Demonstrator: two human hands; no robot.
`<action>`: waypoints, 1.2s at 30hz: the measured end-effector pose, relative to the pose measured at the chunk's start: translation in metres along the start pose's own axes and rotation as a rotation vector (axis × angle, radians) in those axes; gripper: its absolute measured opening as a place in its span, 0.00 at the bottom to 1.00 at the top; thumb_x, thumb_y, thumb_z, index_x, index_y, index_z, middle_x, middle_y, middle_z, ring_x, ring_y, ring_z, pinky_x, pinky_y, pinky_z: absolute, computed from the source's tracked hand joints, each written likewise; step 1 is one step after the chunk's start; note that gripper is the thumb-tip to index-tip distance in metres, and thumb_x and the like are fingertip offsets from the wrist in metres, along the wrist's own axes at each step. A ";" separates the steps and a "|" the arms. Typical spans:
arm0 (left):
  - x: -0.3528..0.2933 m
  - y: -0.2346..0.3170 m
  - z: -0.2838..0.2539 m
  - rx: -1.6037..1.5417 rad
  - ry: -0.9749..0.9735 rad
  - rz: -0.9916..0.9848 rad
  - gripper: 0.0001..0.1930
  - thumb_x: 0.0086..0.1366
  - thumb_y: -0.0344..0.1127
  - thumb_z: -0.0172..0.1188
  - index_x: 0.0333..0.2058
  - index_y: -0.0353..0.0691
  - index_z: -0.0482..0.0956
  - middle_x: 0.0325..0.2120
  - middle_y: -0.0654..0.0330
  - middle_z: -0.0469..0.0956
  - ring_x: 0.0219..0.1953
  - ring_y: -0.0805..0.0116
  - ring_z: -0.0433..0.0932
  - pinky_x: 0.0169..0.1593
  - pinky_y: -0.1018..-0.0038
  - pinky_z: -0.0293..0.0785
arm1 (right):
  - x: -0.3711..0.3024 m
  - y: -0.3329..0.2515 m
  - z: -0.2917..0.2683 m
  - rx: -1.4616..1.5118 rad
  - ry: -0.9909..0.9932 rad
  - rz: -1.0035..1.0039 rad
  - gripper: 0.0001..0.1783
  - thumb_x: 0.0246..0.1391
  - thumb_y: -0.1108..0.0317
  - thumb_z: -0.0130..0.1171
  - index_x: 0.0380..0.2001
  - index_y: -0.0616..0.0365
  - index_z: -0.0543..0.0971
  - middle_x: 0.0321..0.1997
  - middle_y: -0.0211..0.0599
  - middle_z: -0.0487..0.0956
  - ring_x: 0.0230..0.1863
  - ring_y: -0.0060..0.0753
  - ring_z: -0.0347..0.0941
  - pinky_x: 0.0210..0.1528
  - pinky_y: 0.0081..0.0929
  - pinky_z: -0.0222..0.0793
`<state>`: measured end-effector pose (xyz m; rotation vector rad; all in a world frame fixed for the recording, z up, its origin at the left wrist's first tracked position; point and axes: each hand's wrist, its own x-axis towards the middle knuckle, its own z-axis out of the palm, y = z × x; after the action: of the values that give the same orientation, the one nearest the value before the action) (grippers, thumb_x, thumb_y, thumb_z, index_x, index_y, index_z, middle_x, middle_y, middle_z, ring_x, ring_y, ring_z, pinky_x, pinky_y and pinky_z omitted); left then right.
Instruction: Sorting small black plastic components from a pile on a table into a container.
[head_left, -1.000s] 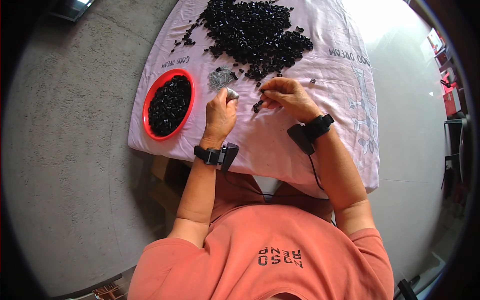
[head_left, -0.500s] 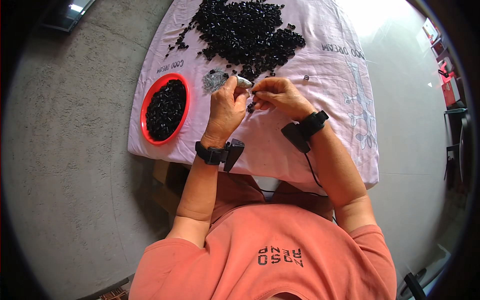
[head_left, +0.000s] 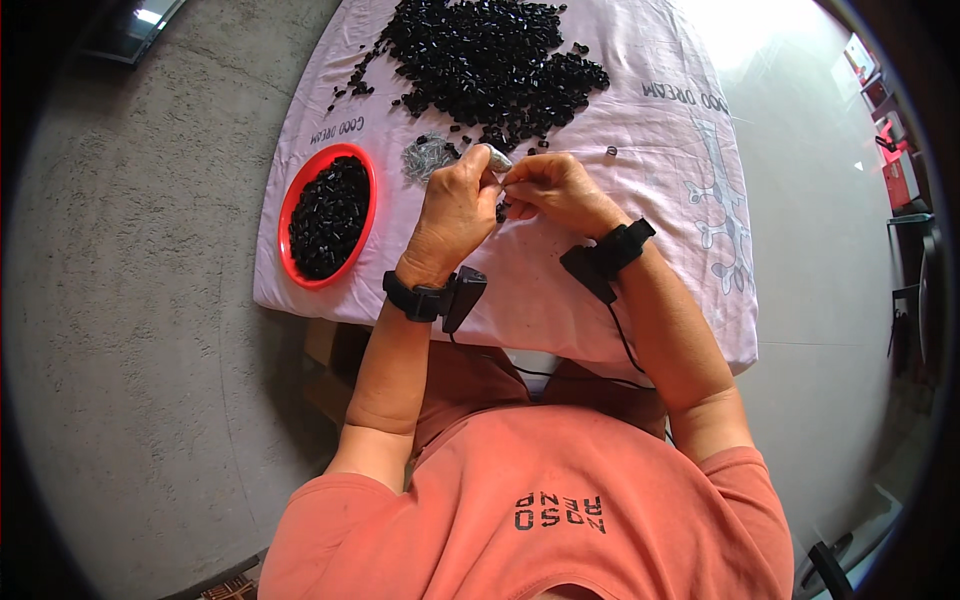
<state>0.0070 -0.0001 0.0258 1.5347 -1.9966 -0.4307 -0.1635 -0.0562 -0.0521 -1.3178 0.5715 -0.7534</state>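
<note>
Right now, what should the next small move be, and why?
Probably shift only the right hand slightly, holding the left hand steady: they are very close together, and the heap of thin silvery pieces lies right beside the left hand, where a wider movement might scatter it.

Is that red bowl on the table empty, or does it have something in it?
Not empty: small black pieces spread across the inside of the red bowl. How deep they go, I cannot tell.

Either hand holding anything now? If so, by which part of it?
Can't tell: the left hand and right hand have their fingertips close together, but anything pinched there is too small and hidden to identify, as is its gripped part.
</note>
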 end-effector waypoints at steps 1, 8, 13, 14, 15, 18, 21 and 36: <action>0.002 0.001 -0.001 0.009 -0.016 -0.002 0.08 0.61 0.22 0.58 0.40 0.35 0.76 0.28 0.51 0.83 0.32 0.55 0.85 0.37 0.66 0.79 | -0.001 -0.003 0.000 0.012 0.009 0.007 0.07 0.64 0.73 0.59 0.43 0.63 0.80 0.34 0.32 0.82 0.34 0.22 0.81 0.38 0.21 0.79; 0.009 0.003 -0.001 -0.024 -0.029 -0.020 0.08 0.62 0.24 0.61 0.40 0.35 0.76 0.29 0.52 0.84 0.33 0.60 0.85 0.37 0.68 0.79 | -0.003 -0.008 -0.002 -0.014 0.027 0.008 0.08 0.64 0.69 0.59 0.41 0.63 0.80 0.34 0.32 0.82 0.34 0.22 0.81 0.38 0.22 0.79; 0.005 0.000 0.001 -0.089 -0.012 -0.058 0.06 0.64 0.25 0.60 0.40 0.35 0.76 0.28 0.53 0.84 0.34 0.66 0.85 0.37 0.71 0.79 | -0.003 -0.007 -0.004 -0.006 0.009 0.018 0.09 0.65 0.67 0.58 0.41 0.62 0.80 0.34 0.32 0.82 0.34 0.22 0.81 0.37 0.21 0.79; 0.004 -0.001 0.002 -0.119 0.008 -0.060 0.05 0.65 0.25 0.60 0.39 0.34 0.77 0.28 0.54 0.84 0.33 0.67 0.84 0.36 0.71 0.78 | -0.003 -0.008 -0.004 0.001 0.005 0.017 0.09 0.65 0.67 0.58 0.41 0.62 0.80 0.34 0.32 0.82 0.34 0.22 0.81 0.37 0.20 0.79; 0.003 -0.001 0.003 -0.149 0.029 -0.062 0.05 0.65 0.26 0.59 0.39 0.34 0.77 0.28 0.55 0.83 0.32 0.68 0.84 0.36 0.72 0.78 | -0.003 -0.009 -0.003 0.002 0.008 0.015 0.09 0.65 0.67 0.58 0.41 0.62 0.80 0.34 0.32 0.82 0.34 0.22 0.81 0.37 0.20 0.79; -0.002 -0.007 0.003 -0.121 0.067 -0.119 0.04 0.67 0.28 0.58 0.38 0.34 0.78 0.28 0.56 0.83 0.29 0.72 0.81 0.33 0.73 0.76 | -0.004 -0.012 -0.003 0.015 0.028 0.009 0.10 0.65 0.66 0.59 0.41 0.62 0.80 0.34 0.32 0.83 0.34 0.21 0.81 0.37 0.20 0.78; -0.014 -0.020 0.006 -0.037 0.061 -0.123 0.05 0.67 0.30 0.58 0.36 0.34 0.80 0.25 0.56 0.82 0.24 0.73 0.77 0.31 0.72 0.73 | -0.004 -0.013 -0.003 0.047 0.075 0.013 0.10 0.64 0.66 0.59 0.40 0.63 0.80 0.34 0.34 0.83 0.33 0.23 0.81 0.37 0.20 0.78; -0.042 -0.023 0.021 -0.072 -0.029 -0.154 0.05 0.57 0.27 0.64 0.32 0.35 0.80 0.28 0.49 0.82 0.31 0.50 0.82 0.36 0.62 0.76 | -0.003 -0.011 -0.008 0.096 0.098 0.025 0.12 0.66 0.63 0.57 0.43 0.62 0.79 0.36 0.34 0.83 0.35 0.25 0.82 0.38 0.21 0.79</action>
<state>0.0190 0.0311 -0.0140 1.6515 -1.8706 -0.5834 -0.1735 -0.0601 -0.0427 -1.1888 0.6212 -0.8185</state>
